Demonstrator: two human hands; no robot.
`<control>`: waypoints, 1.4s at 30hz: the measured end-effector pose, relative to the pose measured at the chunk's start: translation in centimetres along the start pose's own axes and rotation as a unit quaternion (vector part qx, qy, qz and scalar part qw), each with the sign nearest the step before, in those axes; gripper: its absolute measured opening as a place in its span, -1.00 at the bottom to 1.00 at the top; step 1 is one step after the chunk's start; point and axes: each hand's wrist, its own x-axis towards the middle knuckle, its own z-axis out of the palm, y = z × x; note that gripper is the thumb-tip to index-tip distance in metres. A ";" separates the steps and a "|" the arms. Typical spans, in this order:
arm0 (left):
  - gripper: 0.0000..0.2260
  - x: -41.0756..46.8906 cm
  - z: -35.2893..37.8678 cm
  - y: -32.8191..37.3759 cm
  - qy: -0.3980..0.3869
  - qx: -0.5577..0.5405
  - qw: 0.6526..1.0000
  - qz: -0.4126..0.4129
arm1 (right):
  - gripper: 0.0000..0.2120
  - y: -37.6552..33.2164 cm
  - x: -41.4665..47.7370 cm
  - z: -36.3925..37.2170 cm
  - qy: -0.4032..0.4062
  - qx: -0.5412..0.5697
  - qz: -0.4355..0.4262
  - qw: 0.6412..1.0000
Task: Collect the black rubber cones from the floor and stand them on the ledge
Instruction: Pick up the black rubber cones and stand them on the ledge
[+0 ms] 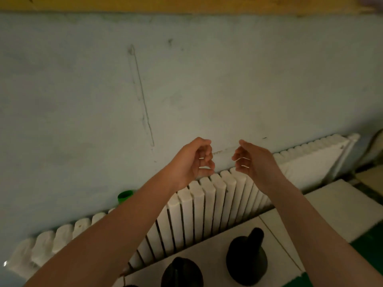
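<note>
Two black rubber cones stand upright on the white ledge (209, 248) at the bottom of the view: one (246, 258) to the right with its narrow neck pointing up, another (181, 272) to its left, seen from above. My left hand (191, 160) and my right hand (253, 160) are raised side by side above the radiator, well above the cones. The fingers of both hands are loosely curled and hold nothing. A dark shape at the bottom edge, left of the cones, is cut off.
A white ribbed radiator (207, 201) runs along the pale blue wall (186, 79) behind the ledge. A green cup-like object (125, 195) sits behind the radiator at the left. More white slabs (339, 206) lie at the right, with green floor (371, 245) beside them.
</note>
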 end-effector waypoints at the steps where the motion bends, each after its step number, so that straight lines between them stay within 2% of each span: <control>1: -0.62 -0.1 0.3 0.4 -0.015 0.003 1.000 0.003 | -0.70 -0.3 -0.6 -0.2 0.007 0.009 -0.005 1.000; 5: -0.61 -0.7 2.3 -0.2 -0.077 0.029 0.996 -0.015 | -0.68 -0.3 -4.2 -2.1 0.074 0.039 0.000 0.997; 12: -0.62 -1.5 8.9 -4.4 -0.145 0.029 0.986 -0.073 | -0.71 0.8 -12.5 -8.1 0.211 -0.007 0.013 0.977; 20: -0.71 -4.7 21.9 -8.4 -0.259 0.099 0.957 -0.087 | -0.75 0.8 -24.0 -16.5 0.322 -0.003 -0.051 0.945; 24: -0.74 -8.6 32.1 -12.1 -0.367 0.150 0.915 -0.079 | -0.77 1.0 -34.0 -23.0 0.425 -0.010 -0.059 0.903; 28: -0.75 -15.5 43.4 -17.4 -0.471 0.157 0.860 -0.118 | -0.79 1.6 -47.0 -28.8 0.555 0.011 -0.058 0.830; 30: -0.78 -20.8 49.4 -20.4 -0.529 0.170 0.819 -0.145 | -0.79 2.6 -55.2 -31.3 0.627 0.032 -0.070 0.775; 34: -0.81 -29.8 57.2 -25.6 -0.578 0.187 0.774 -0.179 | -0.79 6.4 -67.7 -33.0 0.712 0.071 -0.057 0.697; 37: -0.80 -35.2 61.0 -28.8 -0.621 0.213 0.730 -0.190 | -0.78 9.4 -74.4 -32.6 0.760 0.108 -0.035 0.640; 40: -0.77 -41.1 64.3 -31.8 -0.688 0.237 0.660 -0.188 | -0.79 11.5 -81.1 -31.9 0.814 0.124 -0.029 0.566; 42: -0.75 -44.1 65.8 -33.2 -0.717 0.245 0.624 -0.189 | -0.81 12.2 -84.0 -31.3 0.840 0.135 -0.028 0.525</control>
